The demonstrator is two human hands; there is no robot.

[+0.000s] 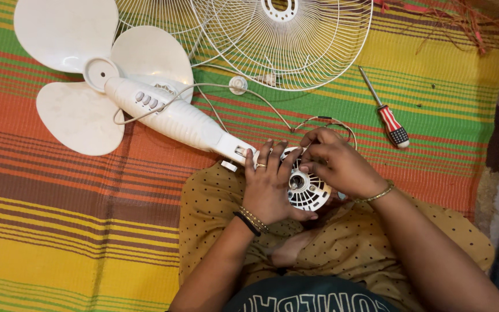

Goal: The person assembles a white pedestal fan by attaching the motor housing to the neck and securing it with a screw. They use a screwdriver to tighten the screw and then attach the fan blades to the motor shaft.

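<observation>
Head view showed left hand (270, 188) and right hand (336, 164) both gripping the white motor housing (307, 188); screwdriver (389, 118) lay at two o'clock.

A striped mat (59, 231) carries fan blades (82, 69), wire grilles (284, 40) and a screwdriver (385, 112)

Left hand: my left hand (268, 188) grips the round white slotted plastic motor housing (307, 188) from the side, fingers spread over its rim.
Right hand: my right hand (336, 164) rests on top of the housing, fingertips pressed at its upper edge.
Fan body: the white plastic fan neck with push buttons (171, 115) lies tilted, joined to the housing.
Blades: the white three-bladed plastic propeller (79, 66) lies under the neck.
Grilles: two white wire guard grilles (287, 43) lie above.
Screwdriver: a red-handled screwdriver (385, 112) lies to the right, well apart.
Floor: a striped woven mat (59, 231).
</observation>
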